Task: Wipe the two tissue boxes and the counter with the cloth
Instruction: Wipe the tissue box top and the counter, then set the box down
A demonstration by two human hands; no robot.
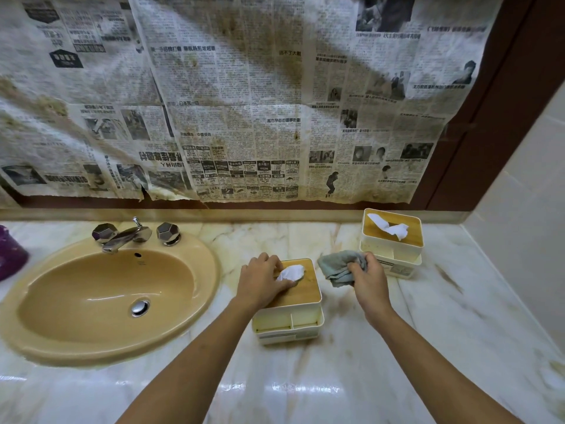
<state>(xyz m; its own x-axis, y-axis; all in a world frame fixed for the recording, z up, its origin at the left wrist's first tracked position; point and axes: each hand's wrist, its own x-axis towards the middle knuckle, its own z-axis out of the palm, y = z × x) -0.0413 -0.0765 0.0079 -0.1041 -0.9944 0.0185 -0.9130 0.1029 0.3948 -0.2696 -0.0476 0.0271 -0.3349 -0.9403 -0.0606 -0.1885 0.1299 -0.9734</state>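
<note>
Tissue boxes stood two to the desk as we looked down. The near tissue box [305,290], a cream plastic case with a flat bamboo lid and open compartments along its front, sat on the pale veined marble desk [428,332] just right of the sink. The far tissue box [393,249], of the same cream plastic and bamboo, sat further back and to the right, close to the wall corner, and the two did not touch. Our left hand [263,283] lay on the near lid, its fingers and thumb curled about the white tissue [290,272] that rose from the slot, pinching it. Our right hand [368,280] was closed tight round a crumpled grey-blue cloth [336,267], held in the gap between the boxes, just beside the near one's far right corner. We could not tell whether the cloth touched the desk. A second white tissue [389,228] stuck out of the far lid. To the left an oval tan ceramic sink [211,270] was set into the desk, with a chrome faucet [125,235] behind the bowl and a purple object [10,255] at the frame's edge. Stained sheets of newspaper [244,102] covered the wall above. Brownish smears marked the marble around the near box.
</note>
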